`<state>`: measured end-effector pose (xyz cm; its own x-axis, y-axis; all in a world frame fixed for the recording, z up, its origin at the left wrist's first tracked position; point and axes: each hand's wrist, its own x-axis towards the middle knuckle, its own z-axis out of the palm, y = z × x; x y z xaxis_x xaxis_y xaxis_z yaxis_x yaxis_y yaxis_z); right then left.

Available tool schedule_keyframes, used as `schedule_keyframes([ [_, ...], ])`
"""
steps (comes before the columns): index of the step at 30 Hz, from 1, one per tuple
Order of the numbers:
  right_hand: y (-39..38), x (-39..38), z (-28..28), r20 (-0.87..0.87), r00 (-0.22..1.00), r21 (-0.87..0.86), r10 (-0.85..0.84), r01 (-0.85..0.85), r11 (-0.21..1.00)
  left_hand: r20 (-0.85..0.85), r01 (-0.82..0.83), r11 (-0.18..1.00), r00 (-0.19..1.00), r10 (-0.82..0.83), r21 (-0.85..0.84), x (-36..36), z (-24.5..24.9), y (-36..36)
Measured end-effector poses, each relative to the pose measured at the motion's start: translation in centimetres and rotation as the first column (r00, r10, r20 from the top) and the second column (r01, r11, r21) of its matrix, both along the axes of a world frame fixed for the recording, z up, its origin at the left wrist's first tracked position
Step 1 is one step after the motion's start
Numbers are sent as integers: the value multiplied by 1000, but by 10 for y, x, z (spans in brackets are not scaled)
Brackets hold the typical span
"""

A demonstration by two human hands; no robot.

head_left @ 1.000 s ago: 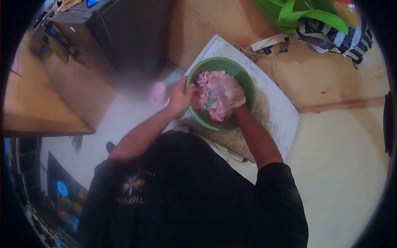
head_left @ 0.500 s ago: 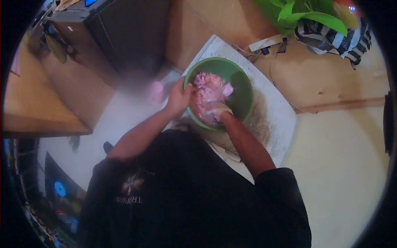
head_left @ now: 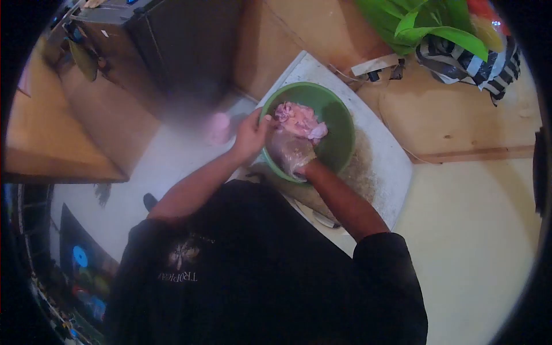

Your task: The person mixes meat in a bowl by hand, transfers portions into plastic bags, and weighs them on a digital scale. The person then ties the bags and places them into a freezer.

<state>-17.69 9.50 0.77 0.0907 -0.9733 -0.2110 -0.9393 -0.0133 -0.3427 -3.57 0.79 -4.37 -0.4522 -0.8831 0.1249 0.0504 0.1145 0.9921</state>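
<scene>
Left hand [head_left: 250,137] fingers clamp the bowl [head_left: 339,133] rim. The gloved right hand [head_left: 293,153] lies against the meat [head_left: 298,119], grip unclear. A striped bag [head_left: 468,60] lies well beyond.

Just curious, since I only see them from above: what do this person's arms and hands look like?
Both arms come out of the short sleeves of a black T-shirt with a pale print on the chest; the forearms are uncovered. The right hand wears a thin, clear plastic glove; the left hand has none.

A home kitchen corner: raw meat [head_left: 299,118] in a green bowl [head_left: 340,144] on a white board [head_left: 386,158].
</scene>
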Motion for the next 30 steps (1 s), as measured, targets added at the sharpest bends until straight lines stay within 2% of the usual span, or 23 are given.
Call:
schedule_keyframes([
  [1,2,-4,-5,-57,998,-6,13,-13,1000,-38,52,997,998,-50,51,0,-2,-1],
  [4,-2,-28,-12,-127,991,0,35,-35,999,-86,66,993,995,-58,98,1,4,3],
  [8,-20,-65,-11,-116,993,-98,30,-41,994,-76,90,986,994,-80,137,4,37,9],
  [11,-39,-87,-6,-95,995,-214,23,-43,976,-191,75,972,981,-32,223,1,39,10],
  [14,-53,-90,-14,-99,995,-279,26,-53,959,-238,119,952,970,-51,282,-2,34,10],
  [16,-53,-78,-28,-132,991,-308,35,-75,949,-125,122,958,988,-92,258,-1,27,6],
  [17,-49,-68,-40,-185,982,-329,45,-105,938,-123,123,959,988,-93,257,-2,14,2],
  [19,-43,-47,-60,-317,948,-372,40,-163,914,160,-30,992,986,50,-123,-6,-16,-8],
  [21,-35,-18,-31,-419,904,-404,-87,-99,909,111,-60,991,991,74,-120,-7,-6,-3],
  [22,-33,-13,-13,-417,905,-405,-90,-97,909,58,-89,990,994,96,-114,-6,-1,0],
  [23,-31,-9,1,-317,947,-201,-45,-21,979,58,-87,990,994,94,-113,-6,1,3],
  [24,-29,-7,9,-207,978,18,-25,30,999,54,-77,991,995,84,-113,-5,3,4],
  [25,-27,-12,6,-213,977,7,-25,27,1000,46,-72,990,996,78,-120,-6,6,0],
  [27,-18,-24,-1,-293,937,69,190,-178,982,36,-80,988,996,85,-128,-8,-4,-4],
  [28,-20,-34,0,-294,935,69,199,-187,980,35,-82,989,996,87,-125,-8,-12,-4],
  [30,-31,-49,11,-339,898,231,282,-212,950,24,-109,984,993,114,-141,-10,-13,-6],
])
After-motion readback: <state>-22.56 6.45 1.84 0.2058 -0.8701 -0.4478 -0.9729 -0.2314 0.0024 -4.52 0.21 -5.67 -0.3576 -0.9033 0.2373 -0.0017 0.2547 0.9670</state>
